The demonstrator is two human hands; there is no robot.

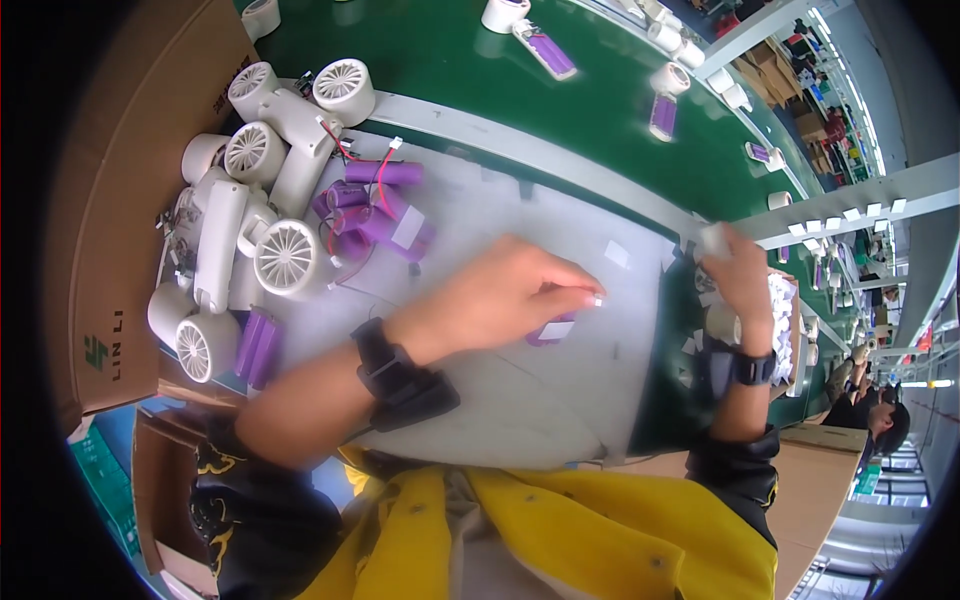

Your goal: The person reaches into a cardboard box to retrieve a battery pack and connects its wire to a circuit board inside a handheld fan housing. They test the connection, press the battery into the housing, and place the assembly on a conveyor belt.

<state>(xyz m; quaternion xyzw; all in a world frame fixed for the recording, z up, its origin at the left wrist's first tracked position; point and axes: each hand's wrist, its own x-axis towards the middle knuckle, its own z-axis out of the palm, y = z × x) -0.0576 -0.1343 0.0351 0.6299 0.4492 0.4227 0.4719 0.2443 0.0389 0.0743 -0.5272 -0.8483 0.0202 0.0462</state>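
My left hand (500,300) is over the pale mat (500,400), thumb and forefinger pinched on a small white piece (598,301). Directly beneath it shows a purple battery pack (548,332) with a white label, partly hidden by the hand. At the mat's right side my right hand (742,278) is bent at the wrist, its fingers curled at a blurred white thing (714,240) whose kind I cannot make out. Several purple battery packs (385,215) with red and black wires lie in a heap on the mat, left of my left hand.
White handheld fan housings (288,258) are piled at the left beside a tall cardboard box (120,220). Beyond a metal rail, fan parts with purple batteries (545,50) rest on the green belt (430,50). A box of white pieces (782,325) stands right of my right hand. Another person (882,420) is at far right.
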